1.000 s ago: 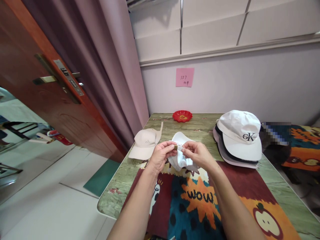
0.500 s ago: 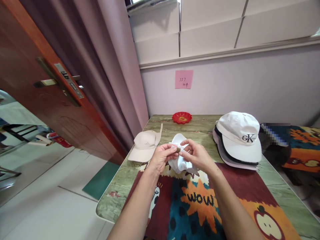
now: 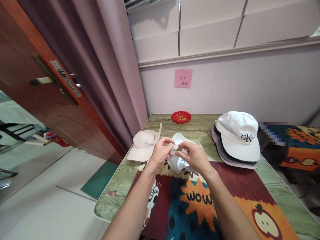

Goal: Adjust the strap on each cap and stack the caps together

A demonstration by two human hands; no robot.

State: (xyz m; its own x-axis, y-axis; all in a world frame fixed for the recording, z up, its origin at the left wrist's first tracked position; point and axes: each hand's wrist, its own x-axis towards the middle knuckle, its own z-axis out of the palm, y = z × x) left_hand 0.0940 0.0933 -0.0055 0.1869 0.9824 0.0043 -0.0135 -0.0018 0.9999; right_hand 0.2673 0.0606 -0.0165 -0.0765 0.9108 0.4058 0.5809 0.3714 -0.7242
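A white cap (image 3: 173,164) rests on the patterned mat, its brim pointing to the back and its strap side facing me. My left hand (image 3: 160,154) pinches the cap's white strap (image 3: 175,146) between thumb and fingers. Close beside it, my right hand (image 3: 196,156) is closed on the small brownish metal buckle (image 3: 179,149) of that strap. Fingers hide part of the strap, so how it runs through the buckle cannot be made out. To the left lies a beige cap (image 3: 143,141) with its strap sticking up at the back.
A stack of caps, a white one (image 3: 240,133) with black letters on top, stands at the right. A red scalloped dish (image 3: 181,117) sits at the table's back edge. The mat (image 3: 180,206) covers the front. A door (image 3: 50,100) and curtain (image 3: 112,66) are left.
My right hand has turned, its fingers now closing over the buckle. The left fingers have shifted up along the strap, and more white strap shows between the hands.
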